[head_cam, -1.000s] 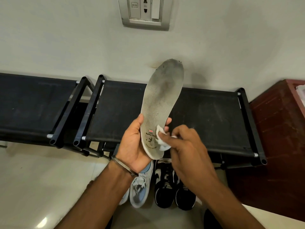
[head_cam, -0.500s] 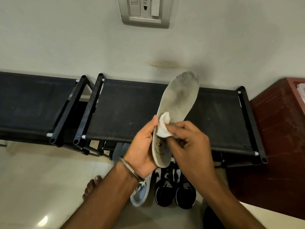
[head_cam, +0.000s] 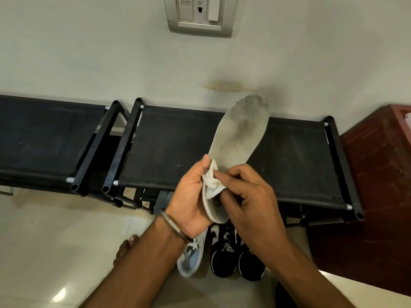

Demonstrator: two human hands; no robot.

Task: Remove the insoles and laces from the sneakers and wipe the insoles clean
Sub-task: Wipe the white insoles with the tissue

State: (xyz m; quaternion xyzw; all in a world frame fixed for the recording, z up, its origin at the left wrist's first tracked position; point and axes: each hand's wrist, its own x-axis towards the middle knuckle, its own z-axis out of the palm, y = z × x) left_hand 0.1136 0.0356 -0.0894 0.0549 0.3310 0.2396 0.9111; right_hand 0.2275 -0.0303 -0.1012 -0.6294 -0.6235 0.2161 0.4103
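While the left hand gripped the insole by its heel, its long axis ran up and right, toe far. The right hand pinched a white wipe against the heel end, so most of the grey, soiled length lay beyond it toward the toe.

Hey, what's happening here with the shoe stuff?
A person is cleaning a sneaker insole. The left hand holds its heel end upright, and the right hand presses a crumpled white wipe against its lower part. The toe end looks grey with dirt. A pale sneaker and a black-and-white pair sit on the floor below, beside a black rack.
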